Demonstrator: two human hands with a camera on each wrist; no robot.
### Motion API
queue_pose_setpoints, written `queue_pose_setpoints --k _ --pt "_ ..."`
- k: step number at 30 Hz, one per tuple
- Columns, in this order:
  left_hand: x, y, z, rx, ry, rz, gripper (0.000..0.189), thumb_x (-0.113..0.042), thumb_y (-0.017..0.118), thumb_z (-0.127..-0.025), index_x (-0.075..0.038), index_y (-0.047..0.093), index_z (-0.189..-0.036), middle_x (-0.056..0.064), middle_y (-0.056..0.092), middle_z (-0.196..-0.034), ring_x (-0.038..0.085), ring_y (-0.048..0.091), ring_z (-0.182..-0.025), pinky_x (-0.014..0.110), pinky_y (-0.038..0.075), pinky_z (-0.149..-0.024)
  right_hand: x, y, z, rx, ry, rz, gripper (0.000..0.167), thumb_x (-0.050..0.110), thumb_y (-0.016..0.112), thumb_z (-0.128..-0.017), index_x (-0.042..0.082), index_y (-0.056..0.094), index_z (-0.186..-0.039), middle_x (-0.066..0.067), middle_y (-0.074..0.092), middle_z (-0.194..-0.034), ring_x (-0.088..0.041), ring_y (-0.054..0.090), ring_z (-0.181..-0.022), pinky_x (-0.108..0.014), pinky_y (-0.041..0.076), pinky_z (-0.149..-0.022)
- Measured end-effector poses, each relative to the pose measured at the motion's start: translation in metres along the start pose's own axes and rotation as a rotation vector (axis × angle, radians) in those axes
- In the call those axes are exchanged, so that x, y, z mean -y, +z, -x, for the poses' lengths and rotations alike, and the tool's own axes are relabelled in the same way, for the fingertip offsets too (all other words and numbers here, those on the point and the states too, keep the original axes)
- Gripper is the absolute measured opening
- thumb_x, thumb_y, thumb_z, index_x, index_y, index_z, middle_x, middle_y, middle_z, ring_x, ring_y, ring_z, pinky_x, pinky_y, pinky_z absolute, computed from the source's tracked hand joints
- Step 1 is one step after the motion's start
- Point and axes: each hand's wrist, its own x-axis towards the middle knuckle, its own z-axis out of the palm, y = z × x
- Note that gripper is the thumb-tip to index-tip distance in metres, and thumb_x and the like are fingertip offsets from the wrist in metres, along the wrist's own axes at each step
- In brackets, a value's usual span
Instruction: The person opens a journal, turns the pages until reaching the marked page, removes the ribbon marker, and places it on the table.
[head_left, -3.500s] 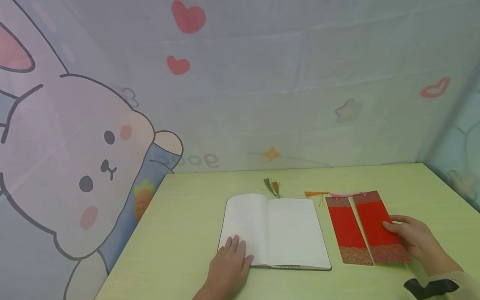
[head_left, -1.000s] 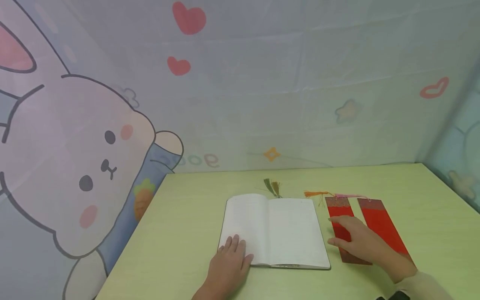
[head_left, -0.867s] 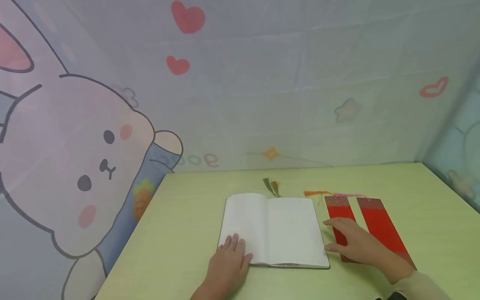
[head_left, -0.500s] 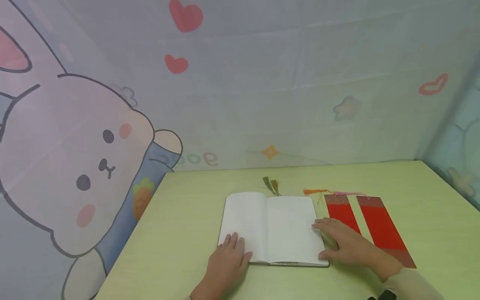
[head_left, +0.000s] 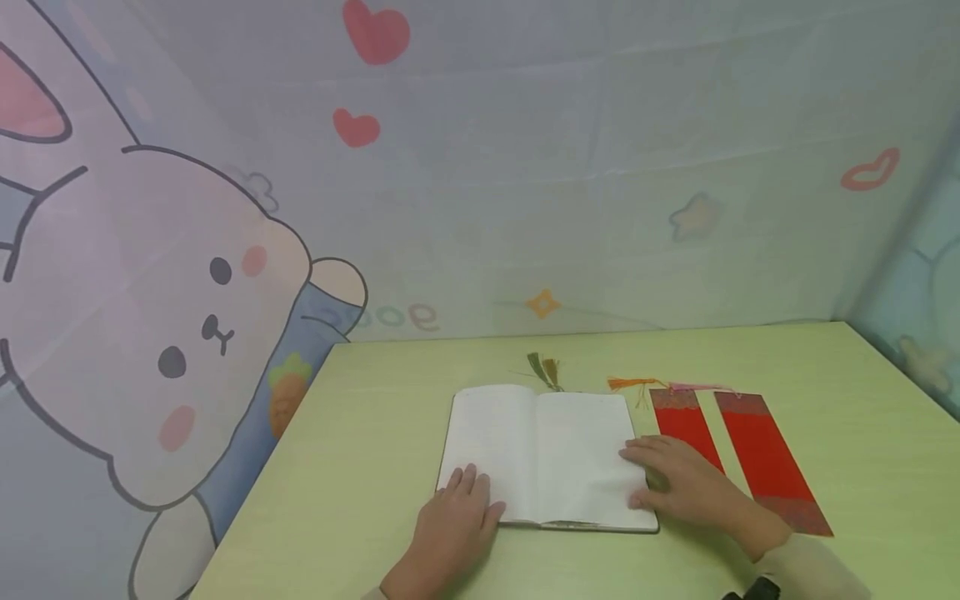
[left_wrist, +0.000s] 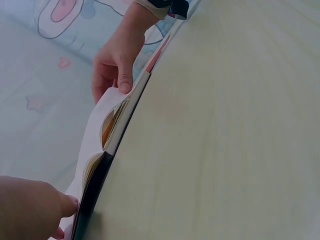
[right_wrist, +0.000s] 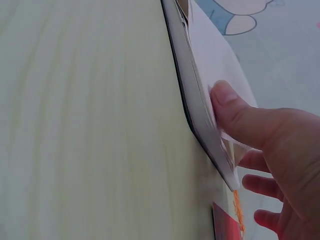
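An open notebook (head_left: 585,450) with white pages lies on the table. My left hand (head_left: 453,521) rests flat on its left page near the bottom, fingers extended. At the right page's outer edge, my right hand (head_left: 686,487) pinches the page, its thumb (right_wrist: 227,100) on top near the edge and its fingers around the corner. The leaves bulge up from the cover there, and a brown strip (left_wrist: 109,127) shows between them in the left wrist view. To the right lie two red bookmarks: the nearer one (head_left: 686,429) partly behind my right hand, the farther one (head_left: 768,454) mostly uncovered.
Green and brown tassels (head_left: 551,373) stick out past the notebook's top edge. An orange tassel (head_left: 632,383) and a pink one (head_left: 697,387) trail from the red bookmarks. The pale yellow-green table (head_left: 352,467) ends at a printed cloth backdrop (head_left: 480,208).
My right hand let go of the farther red bookmark, setting it flat, then moved left across the nearer one to the notebook's right edge. My left hand stayed in place.
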Motion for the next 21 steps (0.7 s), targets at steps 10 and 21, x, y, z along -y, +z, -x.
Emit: queue_pose_setpoints --k 10,21 --pt "0.002 -0.004 0.000 -0.033 0.022 -0.006 0.046 -0.036 0.049 -0.095 0.002 0.056 -0.120 0.022 0.053 -0.127 0.037 0.049 -0.119 0.047 0.043 -0.093 0.005 0.004 -0.005 -0.236 -0.109 0.043 0.057 0.033 0.078 -0.073 0.007 0.060 -0.121 -0.010 0.059 -0.121 -0.031 0.053 -0.110 -0.050 0.044 -0.088" --pt "-0.003 -0.007 0.000 -0.116 0.037 -0.003 0.047 -0.033 0.051 -0.094 0.004 0.053 -0.122 0.023 0.047 -0.134 0.035 0.043 -0.125 0.045 0.038 -0.099 0.021 0.002 -0.008 -0.225 -0.094 -0.037 0.063 0.038 0.074 -0.077 0.012 0.053 -0.131 -0.007 0.049 -0.136 -0.025 0.046 -0.122 -0.045 0.046 -0.090"
